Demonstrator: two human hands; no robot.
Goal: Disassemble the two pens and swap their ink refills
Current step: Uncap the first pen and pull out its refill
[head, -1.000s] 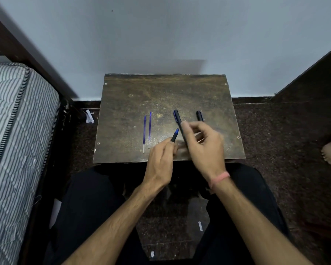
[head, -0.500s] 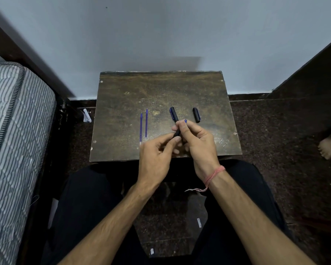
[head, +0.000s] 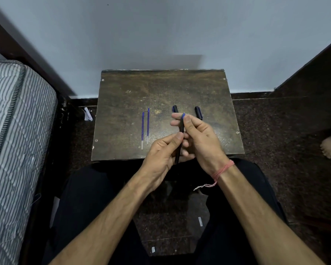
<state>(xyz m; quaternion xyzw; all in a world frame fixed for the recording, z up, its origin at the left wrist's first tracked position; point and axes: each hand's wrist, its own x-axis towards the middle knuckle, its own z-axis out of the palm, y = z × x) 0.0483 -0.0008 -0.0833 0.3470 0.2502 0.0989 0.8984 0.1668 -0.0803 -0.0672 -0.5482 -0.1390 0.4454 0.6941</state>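
Pen barrel (head: 180, 138): held above counter (head: 122, 92), long axis running away from body.
Left hand (head: 161, 157): fingers pinched lower barrel.
Right hand (head: 199, 136): fingers gripped blue tip end.
Refills (head: 145, 127): on counter, left of left fingers, nearer left hand.

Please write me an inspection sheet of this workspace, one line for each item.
Surface: small worn dark wooden table, scratched, standing against a pale wall.
Job's things: two blue ink refills lie side by side on the table's left part; one black pen barrel with a blue tip is held in both hands; two black pen pieces, one partly hidden behind the fingers and one to its right, lie on the table.
Clutter: nothing seen on the table.
Grippers: left hand grips the barrel's lower part; right hand pinches its tip end.
Cables: nothing seen.
Surroundings: striped mattress at left; dark speckled floor.
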